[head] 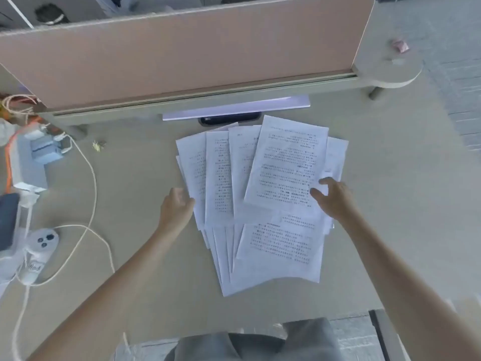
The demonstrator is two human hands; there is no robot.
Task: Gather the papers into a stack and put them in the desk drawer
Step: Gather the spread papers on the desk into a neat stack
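Several printed white papers (260, 194) lie fanned and overlapping on the beige desk (143, 183), text side up. My left hand (177, 207) rests at the left edge of the spread, fingers curled against the outer sheets. At the right edge my right hand (333, 196) has its thumb and fingers on the top tilted sheet. No drawer is in view.
A pinkish partition panel (182, 56) stands along the desk's back. White sheets (234, 108) stick out under it above a dark slot (229, 119). A power strip (28, 165), cables (88, 194), a white controller (39, 251) and a dark device (7, 220) crowd the left side.
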